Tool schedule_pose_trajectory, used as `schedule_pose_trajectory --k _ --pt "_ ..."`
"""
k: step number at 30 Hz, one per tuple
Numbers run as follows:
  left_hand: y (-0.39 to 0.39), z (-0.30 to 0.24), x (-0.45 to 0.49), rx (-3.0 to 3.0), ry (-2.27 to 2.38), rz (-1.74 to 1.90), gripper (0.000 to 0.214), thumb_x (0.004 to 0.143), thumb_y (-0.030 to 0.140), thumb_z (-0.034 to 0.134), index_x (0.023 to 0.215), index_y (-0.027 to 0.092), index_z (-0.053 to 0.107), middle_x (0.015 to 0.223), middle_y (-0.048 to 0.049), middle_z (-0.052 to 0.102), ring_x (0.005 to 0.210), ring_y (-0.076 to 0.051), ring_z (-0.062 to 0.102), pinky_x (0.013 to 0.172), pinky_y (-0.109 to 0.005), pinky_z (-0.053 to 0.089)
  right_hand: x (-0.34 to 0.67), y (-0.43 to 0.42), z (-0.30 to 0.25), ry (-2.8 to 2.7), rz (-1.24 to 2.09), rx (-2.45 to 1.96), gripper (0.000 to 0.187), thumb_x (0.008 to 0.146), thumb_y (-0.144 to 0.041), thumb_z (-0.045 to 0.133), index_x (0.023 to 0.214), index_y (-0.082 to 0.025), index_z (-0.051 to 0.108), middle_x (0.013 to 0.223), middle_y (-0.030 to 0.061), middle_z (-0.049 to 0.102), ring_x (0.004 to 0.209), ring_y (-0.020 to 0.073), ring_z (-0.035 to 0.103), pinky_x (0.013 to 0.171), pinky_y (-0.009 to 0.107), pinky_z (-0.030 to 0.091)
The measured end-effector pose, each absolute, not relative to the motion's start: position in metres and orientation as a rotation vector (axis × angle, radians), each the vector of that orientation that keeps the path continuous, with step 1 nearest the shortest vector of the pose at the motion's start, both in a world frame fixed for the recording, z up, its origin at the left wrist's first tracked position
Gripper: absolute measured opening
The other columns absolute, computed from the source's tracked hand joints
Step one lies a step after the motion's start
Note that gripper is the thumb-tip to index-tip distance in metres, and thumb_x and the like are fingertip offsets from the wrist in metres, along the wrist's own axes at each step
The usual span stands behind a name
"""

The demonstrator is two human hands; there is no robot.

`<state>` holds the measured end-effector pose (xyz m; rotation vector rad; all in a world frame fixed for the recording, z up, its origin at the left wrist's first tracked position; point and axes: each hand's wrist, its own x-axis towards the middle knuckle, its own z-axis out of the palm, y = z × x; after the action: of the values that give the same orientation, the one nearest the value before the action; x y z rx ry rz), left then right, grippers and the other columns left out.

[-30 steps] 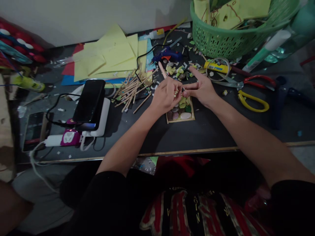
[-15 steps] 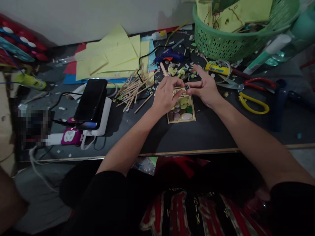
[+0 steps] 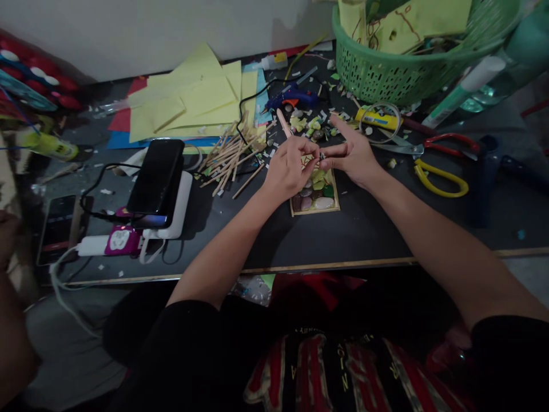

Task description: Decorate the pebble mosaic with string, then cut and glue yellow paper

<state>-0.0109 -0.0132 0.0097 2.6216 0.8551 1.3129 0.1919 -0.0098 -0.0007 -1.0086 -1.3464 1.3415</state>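
My left hand (image 3: 288, 167) and my right hand (image 3: 355, 157) meet over the top part of a small framed panel (image 3: 337, 197). The thumb and index finger of my right hand pinch a small dark piece (image 3: 322, 155), too small to name. The fingertips of my left hand are closed right beside it, and what they hold is hidden. Coloured pebbles, among them a whitish one (image 3: 324, 202) and a green one (image 3: 328, 191), fill the lower part of the panel. Thin sticks edge it. My hands cover part of its upper area.
Behind my hands lie a blue glue gun (image 3: 295, 97) and scattered scraps. Wooden sticks (image 3: 234, 151) and yellow sheets (image 3: 193, 91) are to the left, with phones (image 3: 156, 177) beyond. Scissors (image 3: 446, 146) and a green basket (image 3: 386, 71) stand right. Another person's arm (image 3: 15, 332) shows far left.
My right fingers have moved slightly left with the small dark piece, closer to my left fingertips. The panel stays in place. The view has shifted a little.
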Motion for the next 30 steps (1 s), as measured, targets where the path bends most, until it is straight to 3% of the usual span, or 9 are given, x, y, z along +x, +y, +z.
schedule_pose_trajectory --k 8,12,18,25,30 --pt "-0.010 0.010 -0.011 2.693 0.814 1.318 0.020 0.098 0.035 0.051 0.102 0.023 0.036 0.093 -0.0043 0.065 0.094 -0.021 0.066 0.084 -0.042 0.052 0.188 -0.012 0.002 -1.334 1.335 -1.014 0.125 0.047 -0.048 0.093 0.156 -0.030 0.033 0.118 0.0070 0.074 0.085 0.0205 0.075 0.073 0.034 0.064" --pt "-0.011 0.013 -0.010 2.705 0.792 1.357 0.022 0.096 0.031 0.055 0.100 0.024 0.035 0.096 -0.0038 0.065 0.096 -0.020 0.066 0.085 -0.041 0.051 0.186 -0.016 0.005 -1.301 1.360 -1.024 0.125 0.047 -0.049 0.092 0.156 -0.030 0.033 0.119 0.0070 0.073 0.090 0.0221 0.075 0.077 0.035 0.064" --pt "-0.020 0.026 -0.006 2.760 0.755 1.552 0.023 0.094 0.022 0.053 0.092 0.026 0.031 0.088 -0.0007 0.064 0.083 -0.018 0.064 0.073 -0.037 0.052 0.182 -0.033 0.022 -1.213 1.441 -1.005 0.121 0.053 -0.044 0.093 0.156 -0.027 0.032 0.118 0.0071 0.073 0.102 0.0237 0.073 0.087 0.036 0.063" --pt "-0.018 0.010 -0.011 2.610 0.948 1.433 0.021 0.100 0.043 0.048 0.097 0.025 0.037 0.096 -0.0038 0.069 0.097 -0.020 0.067 0.094 -0.047 0.050 0.181 -0.032 0.021 -1.258 1.416 -0.986 0.123 0.053 -0.055 0.091 0.156 -0.030 0.030 0.114 0.0060 0.074 0.107 0.0269 0.072 0.085 0.040 0.064" --pt "-0.015 0.006 -0.012 2.575 0.954 1.447 0.023 0.098 0.047 0.050 0.102 0.025 0.041 0.094 -0.0034 0.070 0.099 -0.021 0.067 0.097 -0.047 0.050 0.185 -0.030 0.022 -1.309 1.334 -1.012 0.131 0.048 -0.053 0.093 0.158 -0.027 0.026 0.104 0.0038 0.077 0.104 0.0275 0.072 0.092 0.043 0.062"
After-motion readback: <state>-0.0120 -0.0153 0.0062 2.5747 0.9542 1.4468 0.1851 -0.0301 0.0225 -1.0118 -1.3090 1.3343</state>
